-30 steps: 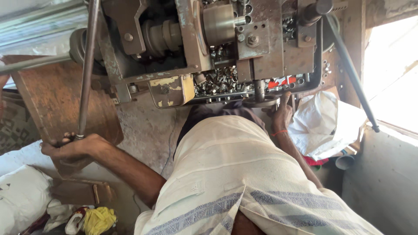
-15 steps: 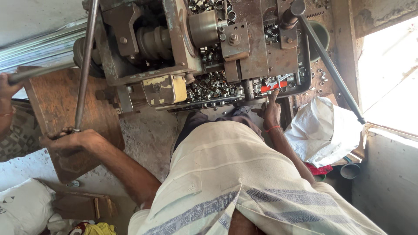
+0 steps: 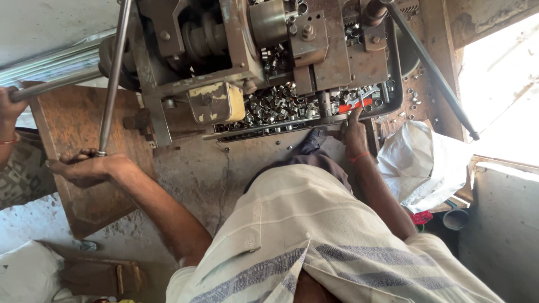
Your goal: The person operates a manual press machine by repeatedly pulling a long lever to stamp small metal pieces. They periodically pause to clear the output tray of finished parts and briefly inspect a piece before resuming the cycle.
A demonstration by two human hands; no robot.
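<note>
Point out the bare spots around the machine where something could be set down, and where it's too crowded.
Free: the rusty brown plate between the long lever and the machine body, above the left hand; the grey floor strip below the tray. Crowded: the tray packed with small metal rings, where the right hand rests by a red-handled tool. The white sack fills the right side.

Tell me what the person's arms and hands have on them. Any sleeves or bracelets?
Both arms are bare below the short sleeves of a pale shirt with blue-grey stripes. The right hand has a thin red thread around its wrist. The left hand wears no glove, and no band shows on it.
</note>
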